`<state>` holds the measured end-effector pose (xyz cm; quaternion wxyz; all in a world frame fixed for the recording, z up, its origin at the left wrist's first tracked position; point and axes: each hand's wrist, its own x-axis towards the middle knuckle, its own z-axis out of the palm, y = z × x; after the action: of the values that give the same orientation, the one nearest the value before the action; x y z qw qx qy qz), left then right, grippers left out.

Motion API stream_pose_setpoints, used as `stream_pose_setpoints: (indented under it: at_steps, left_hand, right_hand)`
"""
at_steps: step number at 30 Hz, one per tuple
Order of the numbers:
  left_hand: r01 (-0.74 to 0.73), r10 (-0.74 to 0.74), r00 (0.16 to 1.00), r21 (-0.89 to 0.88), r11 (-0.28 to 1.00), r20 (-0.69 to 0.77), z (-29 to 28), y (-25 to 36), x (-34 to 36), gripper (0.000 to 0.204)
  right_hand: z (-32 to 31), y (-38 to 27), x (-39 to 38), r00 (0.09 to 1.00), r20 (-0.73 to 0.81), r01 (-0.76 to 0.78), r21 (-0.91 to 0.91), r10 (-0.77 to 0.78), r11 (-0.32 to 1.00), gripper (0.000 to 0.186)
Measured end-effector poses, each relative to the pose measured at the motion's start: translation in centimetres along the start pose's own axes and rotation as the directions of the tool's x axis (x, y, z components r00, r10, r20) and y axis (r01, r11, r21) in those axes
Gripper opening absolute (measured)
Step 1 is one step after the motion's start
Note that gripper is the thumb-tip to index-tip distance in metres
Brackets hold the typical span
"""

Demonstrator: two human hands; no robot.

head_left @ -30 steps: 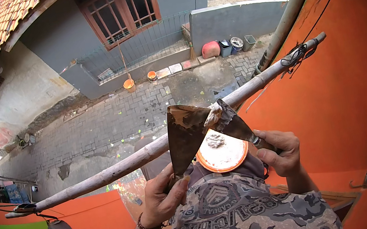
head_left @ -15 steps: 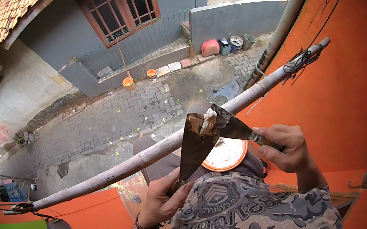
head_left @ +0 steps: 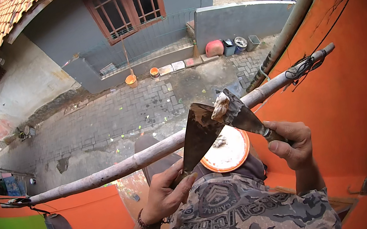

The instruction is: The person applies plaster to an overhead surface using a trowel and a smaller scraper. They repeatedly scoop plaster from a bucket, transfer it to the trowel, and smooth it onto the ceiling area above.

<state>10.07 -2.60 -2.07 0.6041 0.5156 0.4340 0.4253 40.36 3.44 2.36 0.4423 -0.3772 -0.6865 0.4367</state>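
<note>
My left hand [head_left: 168, 193] is closed around the handle of a wide dark putty knife [head_left: 199, 136], its blade angled up to the right. My right hand [head_left: 292, 144] grips a second, narrower putty knife [head_left: 243, 116], pointed up-left, with a lump of pale paste [head_left: 219, 108] on its end. The two blades meet at that lump, possibly touching. Beneath them, near my legs, is an orange-rimmed round container [head_left: 236, 156] of white paste with a greyish lump in it, partly hidden by the blades.
A bamboo pole [head_left: 114, 169] crosses behind the knives, tied with cord to an upright pole [head_left: 287, 32]. Orange walls [head_left: 339, 106] flank me. Below lies a paved lane [head_left: 75, 138] with buckets [head_left: 131, 81], bins [head_left: 240, 44] and a grey wall [head_left: 245, 20] opposite.
Both hands and knives have shifted right. The right blade dipped, then rose, and the pale lump now sits higher and further right, with more of it showing on that blade.
</note>
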Motion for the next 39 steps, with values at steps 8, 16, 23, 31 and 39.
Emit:
stream_pose_setpoints:
  at_steps: [8, 16, 23, 31, 39]
  left_hand:
    - [-0.011, 0.01, 0.998, -0.013, 1.0, -0.064, 1.0, -0.7, 0.2, 0.045]
    - [-0.121, 0.166, 0.981, 0.349, 0.929, -0.104, 1.8, -1.2, 0.3, 0.045]
    - [-0.184, 0.234, 0.967, 0.349, 0.919, -0.104, 2.3, -1.7, 0.6, 0.045]
    - [0.012, 0.005, 0.97, 0.066, 0.998, -0.241, 2.3, -0.4, 0.0, 0.046]
    - [-0.192, 0.259, 0.946, 0.313, 0.93, -0.192, 2.6, -2.1, 0.3, 0.046]
  right_hand:
    - [2.6, 1.4, -1.4, 0.997, -0.032, 0.055, -0.287, -0.067, 0.956, 0.036]
    - [4.3, 1.7, -1.3, 0.999, -0.001, 0.042, -0.298, -0.044, 0.954, 0.038]
    - [3.9, 1.5, -0.5, 0.992, -0.11, -0.044, 0.079, 0.053, 0.996, 0.04]
    - [3.7, 2.9, -2.2, 0.997, -0.077, 0.004, -0.146, -0.016, 0.989, 0.039]
    - [5.6, 2.0, -0.7, 0.997, -0.073, 0.031, -0.12, -0.039, 0.992, 0.039]
